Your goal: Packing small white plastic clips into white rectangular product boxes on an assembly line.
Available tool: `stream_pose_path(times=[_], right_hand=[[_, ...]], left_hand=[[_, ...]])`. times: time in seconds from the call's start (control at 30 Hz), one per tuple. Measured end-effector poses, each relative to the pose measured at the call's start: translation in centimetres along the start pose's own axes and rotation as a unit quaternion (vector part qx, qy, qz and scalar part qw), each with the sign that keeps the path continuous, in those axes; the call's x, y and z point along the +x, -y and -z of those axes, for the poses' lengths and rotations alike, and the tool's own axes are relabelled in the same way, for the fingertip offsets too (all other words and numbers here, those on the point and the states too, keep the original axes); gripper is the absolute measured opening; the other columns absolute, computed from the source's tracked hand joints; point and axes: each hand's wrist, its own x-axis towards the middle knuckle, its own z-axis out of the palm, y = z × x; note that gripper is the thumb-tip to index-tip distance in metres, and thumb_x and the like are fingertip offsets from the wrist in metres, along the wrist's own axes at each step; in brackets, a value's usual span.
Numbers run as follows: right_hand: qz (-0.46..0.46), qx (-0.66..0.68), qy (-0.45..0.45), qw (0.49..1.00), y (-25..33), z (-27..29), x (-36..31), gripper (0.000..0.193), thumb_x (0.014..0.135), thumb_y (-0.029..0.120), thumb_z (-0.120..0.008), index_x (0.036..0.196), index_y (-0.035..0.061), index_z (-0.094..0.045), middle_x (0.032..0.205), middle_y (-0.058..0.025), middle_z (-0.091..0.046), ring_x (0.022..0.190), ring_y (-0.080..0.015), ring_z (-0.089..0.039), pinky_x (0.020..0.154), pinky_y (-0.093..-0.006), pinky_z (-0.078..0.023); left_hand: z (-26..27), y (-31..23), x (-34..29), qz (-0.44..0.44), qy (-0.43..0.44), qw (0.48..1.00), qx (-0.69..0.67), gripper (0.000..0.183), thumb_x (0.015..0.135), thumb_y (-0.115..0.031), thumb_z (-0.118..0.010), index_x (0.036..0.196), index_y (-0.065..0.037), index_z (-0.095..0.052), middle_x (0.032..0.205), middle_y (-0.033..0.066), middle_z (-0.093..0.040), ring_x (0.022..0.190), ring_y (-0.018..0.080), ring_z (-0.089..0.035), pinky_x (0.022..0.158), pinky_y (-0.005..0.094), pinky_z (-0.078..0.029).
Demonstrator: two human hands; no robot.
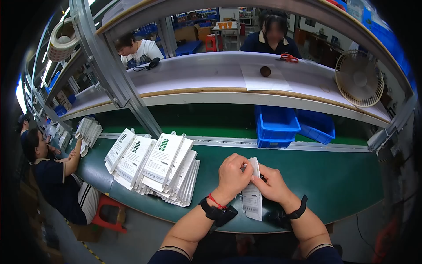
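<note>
Over the green table, in front of me, a flat white printed package (252,203) stands on end, turned partly edge-on. Fingers of my left hand (233,174) are curled at its upper left edge. From the other side my right hand (273,185) grips the same package, thumb against its face. Both hands are closed, and the fingertips behind the package are hidden. To the left lie heaped stacks of similar white packages (161,155) with green and grey print and hanging tabs.
Beyond the green table (316,180) stand blue bins (276,125). A raised shelf (198,79) crosses above, holding a fan (359,78), red-handled scissors (288,58) and a round brown object (265,71). A metal post (118,66) rises at left. Other people sit at left and behind the shelf.
</note>
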Motion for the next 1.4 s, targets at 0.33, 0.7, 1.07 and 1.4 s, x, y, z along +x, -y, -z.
stream_pose_path(times=[0.33,0.7,1.07,1.4], right_hand=[[-0.024,0.145,-0.019,0.989,-0.7,0.8,0.6,0.029,0.093,0.015,-0.053,0.113,-0.0027,-0.062,0.102,-0.0113,-0.061,0.085,-0.0148,-0.059,0.064,-0.0230,-0.048],[-0.109,0.303,-0.043,0.946,-2.8,1.9,1.1,0.008,0.084,-0.002,-0.063,0.090,-0.0037,-0.066,0.083,-0.0068,-0.067,0.074,-0.0105,-0.064,0.067,-0.0216,-0.051],[-0.089,0.331,-0.045,0.939,-2.8,2.2,1.2,0.017,0.078,-0.004,-0.067,0.089,0.0028,-0.055,0.080,-0.0018,-0.062,0.070,-0.0062,-0.060,0.065,-0.0193,-0.050],[-0.033,0.417,-0.066,0.906,-2.9,3.1,1.2,0.016,0.081,-0.002,-0.065,0.089,0.0046,-0.053,0.088,-0.0027,-0.060,0.081,-0.0092,-0.060,0.076,-0.0232,-0.049]], left_hand=[[-0.2,0.5,0.0,0.305,0.122,0.877,-0.352,0.012,0.085,-0.009,-0.062,0.077,0.000,-0.062,0.068,-0.0010,-0.057,0.058,0.0032,-0.048,0.050,0.0208,-0.039],[1.0,-0.7,0.5,0.093,0.182,0.952,-0.230,0.009,0.081,-0.007,-0.065,0.079,0.001,-0.062,0.073,0.0008,-0.053,0.060,0.0049,-0.047,0.054,0.0202,-0.039],[0.4,-1.0,0.1,0.096,0.208,0.943,-0.240,0.015,0.082,-0.012,-0.069,0.088,0.001,-0.062,0.078,-0.0002,-0.055,0.064,0.0040,-0.048,0.057,0.0189,-0.040],[0.0,-0.7,0.0,0.203,0.227,0.874,-0.378,0.058,0.085,-0.022,-0.069,0.129,0.002,-0.040,0.085,0.0048,-0.057,0.076,0.0077,-0.055,0.061,0.0202,-0.046]])
